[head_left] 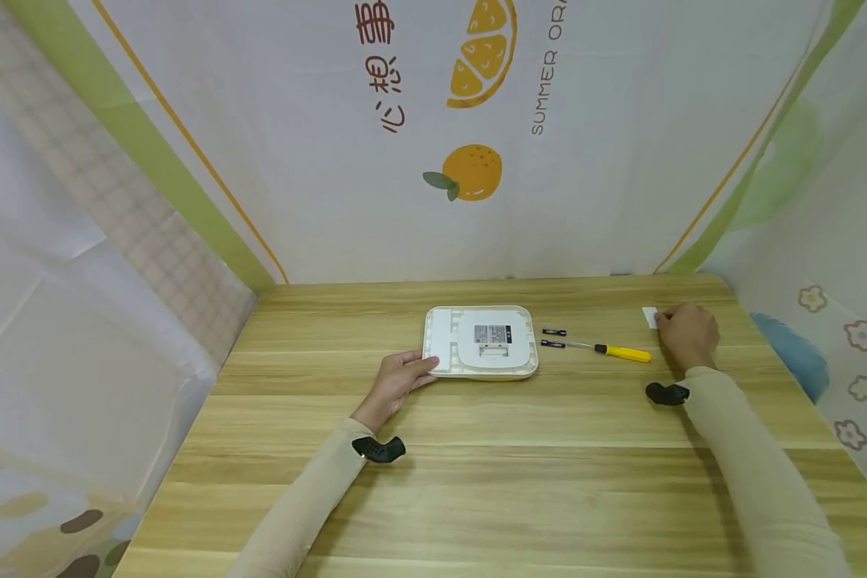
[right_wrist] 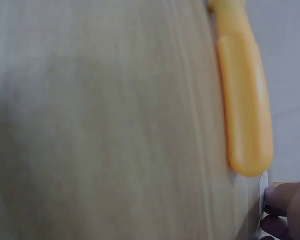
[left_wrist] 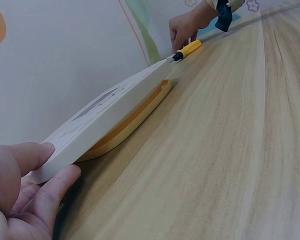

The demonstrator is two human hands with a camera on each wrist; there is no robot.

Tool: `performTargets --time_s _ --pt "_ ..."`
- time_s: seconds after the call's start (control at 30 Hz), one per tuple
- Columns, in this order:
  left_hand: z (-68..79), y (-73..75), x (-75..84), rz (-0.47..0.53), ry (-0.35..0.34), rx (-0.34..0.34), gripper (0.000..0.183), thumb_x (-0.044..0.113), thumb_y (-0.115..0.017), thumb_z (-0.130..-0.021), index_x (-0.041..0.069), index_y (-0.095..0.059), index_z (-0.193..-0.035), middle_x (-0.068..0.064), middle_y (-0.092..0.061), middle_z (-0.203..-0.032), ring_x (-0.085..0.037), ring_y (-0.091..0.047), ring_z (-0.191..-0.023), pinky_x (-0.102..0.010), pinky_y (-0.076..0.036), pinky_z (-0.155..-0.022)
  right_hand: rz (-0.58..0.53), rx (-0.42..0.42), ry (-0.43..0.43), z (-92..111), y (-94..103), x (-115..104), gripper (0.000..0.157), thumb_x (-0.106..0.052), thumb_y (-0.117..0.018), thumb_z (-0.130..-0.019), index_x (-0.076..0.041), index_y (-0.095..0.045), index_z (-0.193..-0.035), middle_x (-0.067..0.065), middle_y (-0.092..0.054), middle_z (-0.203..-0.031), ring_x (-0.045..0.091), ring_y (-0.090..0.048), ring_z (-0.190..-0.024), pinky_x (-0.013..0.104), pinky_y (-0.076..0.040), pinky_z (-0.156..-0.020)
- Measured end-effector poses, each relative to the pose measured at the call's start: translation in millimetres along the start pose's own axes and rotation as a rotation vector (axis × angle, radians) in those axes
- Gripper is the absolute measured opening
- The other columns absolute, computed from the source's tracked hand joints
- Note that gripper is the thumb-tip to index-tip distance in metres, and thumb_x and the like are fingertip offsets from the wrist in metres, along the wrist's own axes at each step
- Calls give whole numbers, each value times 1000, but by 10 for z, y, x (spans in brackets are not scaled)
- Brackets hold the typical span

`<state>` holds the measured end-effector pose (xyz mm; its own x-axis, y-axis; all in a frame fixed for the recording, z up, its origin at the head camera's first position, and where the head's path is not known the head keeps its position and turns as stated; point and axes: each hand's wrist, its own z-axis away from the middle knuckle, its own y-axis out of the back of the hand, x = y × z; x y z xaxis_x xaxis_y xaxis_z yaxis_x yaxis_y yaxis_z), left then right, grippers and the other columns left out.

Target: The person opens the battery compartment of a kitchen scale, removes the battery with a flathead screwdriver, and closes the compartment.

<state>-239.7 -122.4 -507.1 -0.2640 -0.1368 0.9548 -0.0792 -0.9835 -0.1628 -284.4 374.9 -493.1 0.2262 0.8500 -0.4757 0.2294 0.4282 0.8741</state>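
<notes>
A flat white device with rounded corners, which looks like a kitchen scale, lies underside up, showing a printed label and an uncovered battery compartment. My left hand pinches its near left corner, thumb on top and fingers beneath. In the left wrist view that corner is raised above the table, over a yellow-orange rimmed part. Far to the right, my right hand pinches a small flat white piece at the table surface. In the right wrist view its fingertips meet the piece's thin edge.
Between the hands lie two small dark batteries and a screwdriver with a yellow handle, its tip by the nearer battery. The wooden table ends at a printed curtain along the back, with more cloth at both sides.
</notes>
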Motion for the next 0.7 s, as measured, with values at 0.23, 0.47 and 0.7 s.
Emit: performTargets --time_s 0.23,0.47,0.7 --pt "24 -16 15 -3 -2 10 40 -3 -66 -97 -20 -54 -131 -24 -68 -115 -13 -70 -88 -27 -64 -87 -18 54 13 -6 25 -17 41 -26 -51 -105 7 -71 -120 33 -68 -115 54 -63 -98 60 -57 -69" --pt "41 -22 30 -12 -8 3 39 -2 -66 -98 -20 -55 -132 -23 -68 -115 -12 -70 -87 -26 -64 -85 -178 132 35 17 66 -106 42 -28 -54 -106 7 -70 -122 31 -69 -113 44 -63 -99 49 -53 -85" --pt "50 -17 50 -12 -7 -8 43 -2 -65 -99 -19 -52 -135 -28 -66 -122 -13 -71 -88 -27 -64 -86 -429 111 -47 71 199 -295 51 -42 -61 -102 -2 -67 -133 -2 -76 -103 -13 -48 -74 6 -45 -64"
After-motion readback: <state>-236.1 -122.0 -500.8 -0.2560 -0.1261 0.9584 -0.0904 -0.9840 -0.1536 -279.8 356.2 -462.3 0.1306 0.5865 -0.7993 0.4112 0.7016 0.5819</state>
